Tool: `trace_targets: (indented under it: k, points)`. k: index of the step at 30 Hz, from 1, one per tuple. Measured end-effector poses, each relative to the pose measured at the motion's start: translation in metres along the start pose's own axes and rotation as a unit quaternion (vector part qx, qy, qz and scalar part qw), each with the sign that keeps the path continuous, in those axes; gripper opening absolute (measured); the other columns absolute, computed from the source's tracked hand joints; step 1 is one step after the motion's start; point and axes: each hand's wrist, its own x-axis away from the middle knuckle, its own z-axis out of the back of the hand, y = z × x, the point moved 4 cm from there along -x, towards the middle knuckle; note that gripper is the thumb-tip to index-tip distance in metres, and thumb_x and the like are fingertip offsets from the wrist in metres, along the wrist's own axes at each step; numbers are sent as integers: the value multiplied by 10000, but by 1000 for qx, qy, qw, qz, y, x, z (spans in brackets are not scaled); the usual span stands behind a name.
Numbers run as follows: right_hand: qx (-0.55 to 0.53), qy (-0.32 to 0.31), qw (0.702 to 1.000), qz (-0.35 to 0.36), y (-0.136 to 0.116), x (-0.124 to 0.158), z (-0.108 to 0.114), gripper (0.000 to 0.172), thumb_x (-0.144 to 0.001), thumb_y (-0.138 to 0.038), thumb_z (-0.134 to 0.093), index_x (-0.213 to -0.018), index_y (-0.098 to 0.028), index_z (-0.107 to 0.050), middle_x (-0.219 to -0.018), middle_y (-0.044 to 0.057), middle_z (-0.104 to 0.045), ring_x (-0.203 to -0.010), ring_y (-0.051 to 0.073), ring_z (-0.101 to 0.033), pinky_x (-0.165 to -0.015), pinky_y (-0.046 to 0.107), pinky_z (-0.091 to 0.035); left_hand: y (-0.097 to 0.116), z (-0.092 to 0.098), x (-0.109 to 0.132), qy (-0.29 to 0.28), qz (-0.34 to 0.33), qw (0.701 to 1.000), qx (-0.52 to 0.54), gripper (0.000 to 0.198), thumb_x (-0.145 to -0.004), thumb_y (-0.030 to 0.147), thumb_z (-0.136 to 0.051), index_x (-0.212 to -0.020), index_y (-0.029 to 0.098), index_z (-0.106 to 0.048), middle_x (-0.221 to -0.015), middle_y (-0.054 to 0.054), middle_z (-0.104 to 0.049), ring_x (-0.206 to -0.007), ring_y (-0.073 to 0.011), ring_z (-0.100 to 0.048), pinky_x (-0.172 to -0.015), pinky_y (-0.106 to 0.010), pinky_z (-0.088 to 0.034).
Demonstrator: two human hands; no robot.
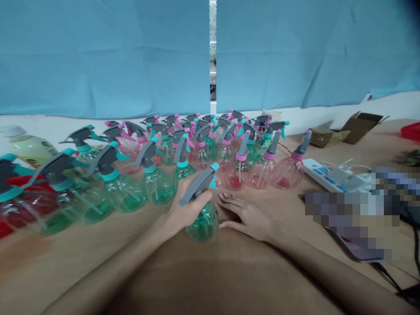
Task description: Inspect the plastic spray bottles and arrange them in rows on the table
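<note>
My left hand [187, 199] is wrapped round the neck of a green spray bottle [202, 223] with a grey and turquoise trigger head. The bottle is close to upright, low at the table [210, 271]; whether its base touches the wood I cannot tell. Just right of it, my right hand [251, 216] lies flat on the table, fingers stretched out and holding nothing. Behind both hands stand several more spray bottles, among them a green one [159, 186] at the left and a pink one [235, 173] with a pink collar beyond my right fingers.
On the right lie a white power strip [331, 175] with plugs and cables and a phone-like device [361, 251], partly blurred out. An opened cardboard box [362, 127] sits at the back right. A pale bottle [31, 148] stands far left. Blue cloth [105, 57] hangs behind.
</note>
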Motion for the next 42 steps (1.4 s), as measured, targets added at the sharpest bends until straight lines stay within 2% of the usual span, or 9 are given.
trace_targets:
  k: [5,9,15,19,24,27,32,39,42]
  points:
    - [-6,-4,1000,-2,1,0,1,666,-839,-596,-451,-1364,-188,-407,-1416,84,-408,-1330,222,-337,-1094,433,-309,3,0,-1,-21,-12,999,37,129,-740,178,-490,-778,177,-613,-749,-8,-629,-692,-146,-574,-664,-290,-466]
    - [-10,-8,1000,-4,2,0,0,674,-839,-595,-453,-1367,-178,-399,-1419,88,-401,-1334,217,-330,-1103,425,-293,0,-1,-1,-28,-10,997,66,120,-735,193,-490,-780,181,-600,-789,-20,-631,-711,-154,-577,-647,-287,-466]
    - [-42,-4,999,-7,4,0,1,636,-844,-566,-473,-1366,-210,-404,-1411,76,-420,-1329,222,-339,-1099,434,-298,-7,-1,2,5,2,999,37,125,-731,213,-493,-814,187,-583,-712,6,-587,-624,-139,-518,-634,-291,-443]
    - [-47,-3,999,-6,2,0,1,606,-863,-546,-457,-1372,-225,-391,-1424,65,-401,-1333,224,-331,-1099,451,-293,-6,-1,4,32,30,999,7,60,-736,197,-499,-733,181,-557,-662,18,-550,-590,-127,-489,-560,-265,-397]
    - [-40,-5,999,-3,2,1,0,601,-873,-539,-444,-1379,-222,-380,-1434,65,-386,-1342,227,-313,-1105,456,-281,-1,-1,3,36,30,999,-2,71,-716,175,-488,-647,188,-479,-586,46,-432,-533,-106,-391,-498,-244,-326]
    - [-28,-19,999,-6,2,1,1,642,-863,-563,-440,-1384,-194,-374,-1434,80,-382,-1346,225,-305,-1110,442,-274,0,-1,2,35,25,999,2,58,-716,176,-481,-660,191,-482,-586,51,-425,-527,-105,-370,-491,-242,-309]
    - [-22,-31,999,-11,0,2,3,692,-844,-592,-446,-1387,-172,-365,-1444,92,-360,-1352,228,-290,-1112,438,-267,1,-2,1,29,17,999,11,44,-710,173,-475,-672,189,-490,-600,43,-451,-536,-110,-398,-507,-251,-330]
    - [-37,-11,999,1,1,2,3,697,-815,-595,-495,-1385,-213,-371,-1434,83,-377,-1340,240,-314,-1102,456,-282,-5,-3,1,28,25,999,27,26,-720,203,-494,-701,192,-507,-637,26,-515,-568,-129,-482,-547,-271,-395]
    - [-34,-17,999,-4,1,2,4,717,-808,-604,-496,-1383,-193,-375,-1433,93,-376,-1343,240,-307,-1105,450,-277,-5,-2,1,35,18,999,14,26,-715,196,-496,-690,193,-504,-622,29,-507,-553,-123,-469,-530,-266,-386]
